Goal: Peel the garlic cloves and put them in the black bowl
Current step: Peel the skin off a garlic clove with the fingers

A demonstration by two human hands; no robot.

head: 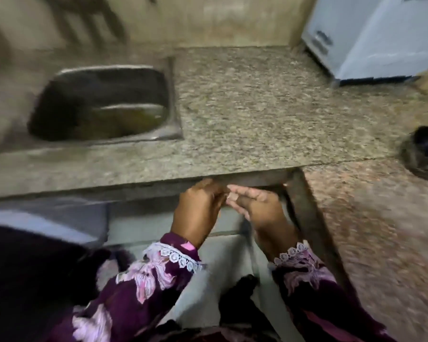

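the one view looks down from the head, and it is blurred by motion. the black bowl (pixel 424 150) sits on the desk (pixel 257 107) at the far right, partly cut off by the picture's edge; what is in it cannot be told from here. the metal sink (pixel 104 102) is sunk into the desk at the left, with murky, yellowish water lying along its near wall.

the two hands meet just below the front edge of the desk, over the gap in front of it, not above the desk top. the left hand (pixel 199 208) has its fingers curled inward, thumb toward the right hand. the right hand (pixel 256 206) has its fingers bent and pointing left, their tips touching the left hand's. a small pale bit (pixel 229 195) shows where the fingertips meet, seemingly pinched between them; it may be a garlic clove, but it is too small and blurred to be sure, and its long axis cannot be made out.

both wrists wear purple flowered sleeves (pixel 158 275) with white lace cuffs. the speckled desk top between sink and bowl lies wide and flat, and it turns a corner to run down the right side toward the viewer. a white box-like appliance (pixel 376 38) stands at the far right corner against the wall, well apart from the bowl. a dark mass fills the lower left, too blurred to name.
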